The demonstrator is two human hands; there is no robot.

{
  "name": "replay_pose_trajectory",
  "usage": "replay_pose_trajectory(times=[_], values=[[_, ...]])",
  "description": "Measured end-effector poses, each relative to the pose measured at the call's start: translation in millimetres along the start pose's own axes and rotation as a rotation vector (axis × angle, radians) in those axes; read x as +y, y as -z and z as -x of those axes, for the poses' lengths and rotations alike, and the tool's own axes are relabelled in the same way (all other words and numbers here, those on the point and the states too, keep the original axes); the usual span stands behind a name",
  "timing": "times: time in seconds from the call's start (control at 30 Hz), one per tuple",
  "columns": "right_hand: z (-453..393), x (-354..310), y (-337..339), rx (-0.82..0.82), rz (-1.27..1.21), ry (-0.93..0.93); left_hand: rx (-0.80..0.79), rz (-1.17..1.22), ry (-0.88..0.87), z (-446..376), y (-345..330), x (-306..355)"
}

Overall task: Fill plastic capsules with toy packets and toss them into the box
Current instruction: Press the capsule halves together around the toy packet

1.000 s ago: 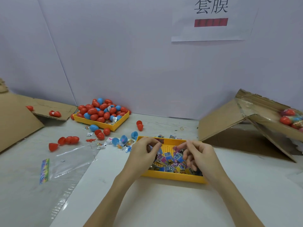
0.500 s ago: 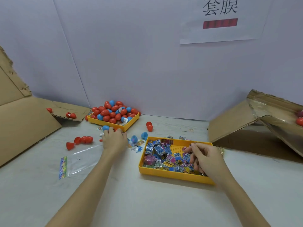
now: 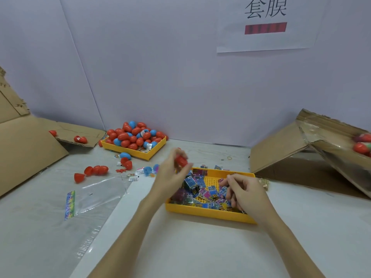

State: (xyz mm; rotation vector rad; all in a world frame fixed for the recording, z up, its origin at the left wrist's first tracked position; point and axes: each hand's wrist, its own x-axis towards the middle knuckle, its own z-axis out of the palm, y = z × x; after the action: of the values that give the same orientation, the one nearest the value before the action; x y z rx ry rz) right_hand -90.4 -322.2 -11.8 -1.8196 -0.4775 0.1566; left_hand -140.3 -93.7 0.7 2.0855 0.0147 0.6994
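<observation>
My left hand (image 3: 170, 175) grips a red capsule (image 3: 181, 161) above the left end of the near yellow tray (image 3: 208, 214), which holds several blue and pink toy packets (image 3: 202, 192). My right hand (image 3: 244, 192) reaches into the tray's right half with curled fingers among the packets; whether it pinches one is hidden. A second yellow tray (image 3: 133, 151) at the back left is heaped with red and blue capsules (image 3: 132, 135). The cardboard box (image 3: 331, 141) lies tilted at the right, with filled capsules (image 3: 361, 145) inside.
Loose red capsules (image 3: 94, 171), blue halves (image 3: 149, 170) and small packets are scattered left of the near tray. A clear plastic bag (image 3: 94, 197) lies flat at the left. Flattened cardboard (image 3: 26, 149) leans at the far left. A wall stands close behind.
My left hand came back from the loose capsules at the left, now holding a red capsule above the near tray. My right hand stayed in the tray among the packets.
</observation>
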Motion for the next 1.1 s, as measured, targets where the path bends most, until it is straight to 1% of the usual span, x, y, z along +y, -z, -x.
replay_pose_trajectory(times=[0.03, 0.1, 0.2, 0.27, 0.37, 0.57, 0.67, 0.83, 0.9, 0.97, 1.1], values=[[0.3, 0.3, -0.7, 0.004, 0.007, 0.011, -0.070, 0.050, -0.020, 2.7, -9.4, 9.2], [0.4, 0.0, -0.7, 0.022, 0.008, 0.062, -0.188, 0.070, -0.028, 7.4, -26.8, 22.9], [1.4, 1.0, -1.3, 0.008, -0.001, 0.162, -0.300, 0.013, -0.029, 14.7, -42.3, 25.7], [2.4, 3.5, -2.3, -0.011, 0.082, 0.223, -0.339, -0.021, -0.038, 19.6, -45.1, 23.4], [4.1, 5.2, -6.3, -0.017, 0.216, 0.300, -0.362, -0.004, -0.026, 21.9, -42.9, 22.1], [11.1, 0.4, -12.4, 0.101, 0.352, 0.412, -0.438, 0.153, 0.014, 23.3, -39.6, 24.5], [14.8, -3.2, -14.6, 0.158, 0.381, 0.442, -0.433, 0.175, 0.029, 24.3, -38.8, 24.1], [14.5, -6.5, -13.0, 0.212, 0.403, 0.515, -0.270, 0.100, -0.082, 23.3, -43.2, 25.9], [12.8, -6.1, -13.1, 0.220, 0.450, 0.554, -0.232, 0.074, -0.122, 22.8, -44.0, 26.4], [11.1, -5.8, -13.4, 0.209, 0.494, 0.567, -0.221, 0.074, -0.128, 23.4, -44.0, 26.4], [11.5, -9.3, -15.1, 0.144, 0.485, 0.562, -0.213, 0.109, -0.120, 24.9, -44.8, 27.9]])
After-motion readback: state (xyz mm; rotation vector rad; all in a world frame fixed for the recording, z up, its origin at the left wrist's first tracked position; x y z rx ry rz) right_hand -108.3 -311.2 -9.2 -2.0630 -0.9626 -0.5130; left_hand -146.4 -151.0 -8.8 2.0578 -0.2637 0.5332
